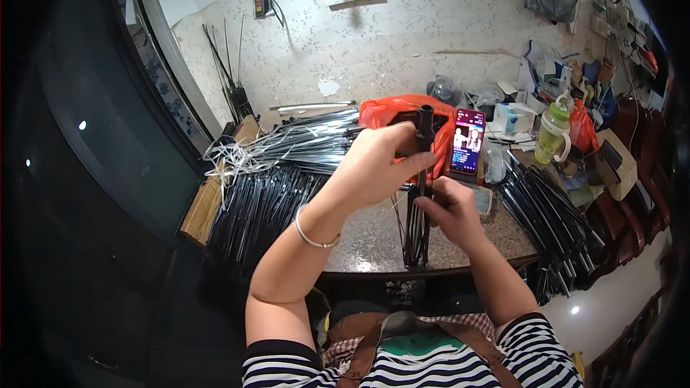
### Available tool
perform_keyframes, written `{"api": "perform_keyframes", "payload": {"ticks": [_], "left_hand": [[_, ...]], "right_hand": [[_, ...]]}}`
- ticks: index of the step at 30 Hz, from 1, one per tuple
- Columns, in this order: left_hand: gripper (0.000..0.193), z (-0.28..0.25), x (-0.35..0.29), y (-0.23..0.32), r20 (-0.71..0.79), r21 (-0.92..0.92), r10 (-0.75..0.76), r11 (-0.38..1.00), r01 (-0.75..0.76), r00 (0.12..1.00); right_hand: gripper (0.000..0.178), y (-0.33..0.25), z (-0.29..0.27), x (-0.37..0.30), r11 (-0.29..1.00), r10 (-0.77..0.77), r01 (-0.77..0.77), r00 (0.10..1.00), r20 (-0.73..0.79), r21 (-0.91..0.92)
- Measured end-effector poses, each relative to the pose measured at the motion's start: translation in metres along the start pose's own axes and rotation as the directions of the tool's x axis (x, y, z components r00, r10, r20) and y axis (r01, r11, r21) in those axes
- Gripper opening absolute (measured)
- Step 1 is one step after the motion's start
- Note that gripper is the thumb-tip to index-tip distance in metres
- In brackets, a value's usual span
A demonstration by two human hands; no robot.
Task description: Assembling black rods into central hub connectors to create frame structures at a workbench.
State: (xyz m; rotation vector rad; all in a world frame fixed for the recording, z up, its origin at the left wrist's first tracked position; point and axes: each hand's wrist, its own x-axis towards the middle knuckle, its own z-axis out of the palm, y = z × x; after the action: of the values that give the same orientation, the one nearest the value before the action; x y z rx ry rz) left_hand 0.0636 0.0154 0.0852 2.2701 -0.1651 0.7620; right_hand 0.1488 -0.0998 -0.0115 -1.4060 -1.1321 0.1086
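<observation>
Upright over the table stands a black umbrella frame, its thin ribs folded together and hanging toward the table's front edge. My left hand is closed round the upper part of its shaft, just under the dark tip end. Lower down, my right hand pinches the frame near the top of the ribs, thumb and fingers closed. The exact contact of the fingertips is partly hidden. Behind the frame lies an orange-red plastic bag. A lit phone leans just right of the bag.
Bundles of thin black rods and silvery rods cover the speckled table's left side. More black umbrella frames are heaped at the right edge. A green bottle, a tissue box and clutter stand at the back right.
</observation>
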Motion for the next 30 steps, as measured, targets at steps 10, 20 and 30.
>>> {"api": "perform_keyframes", "payload": {"ticks": [10,20,30], "left_hand": [[0.072,0.064,-0.051,-0.047,-0.243,-0.408,0.009,0.906,-0.11,0.97],[0.058,0.055,-0.054,-0.053,-0.378,-0.347,-0.017,0.93,-0.125,0.926],[0.039,0.045,-0.057,-0.056,-0.48,-0.545,0.127,0.732,-0.409,0.868]], "right_hand": [[0.017,-0.005,-0.016,0.005,0.983,0.103,-0.108,0.994,0.038,0.151],[0.012,-0.009,-0.011,-0.01,0.999,-0.037,0.037,0.866,-0.499,-0.009],[0.02,-0.025,0.024,-0.009,0.981,0.142,-0.137,0.99,-0.026,0.138]]}}
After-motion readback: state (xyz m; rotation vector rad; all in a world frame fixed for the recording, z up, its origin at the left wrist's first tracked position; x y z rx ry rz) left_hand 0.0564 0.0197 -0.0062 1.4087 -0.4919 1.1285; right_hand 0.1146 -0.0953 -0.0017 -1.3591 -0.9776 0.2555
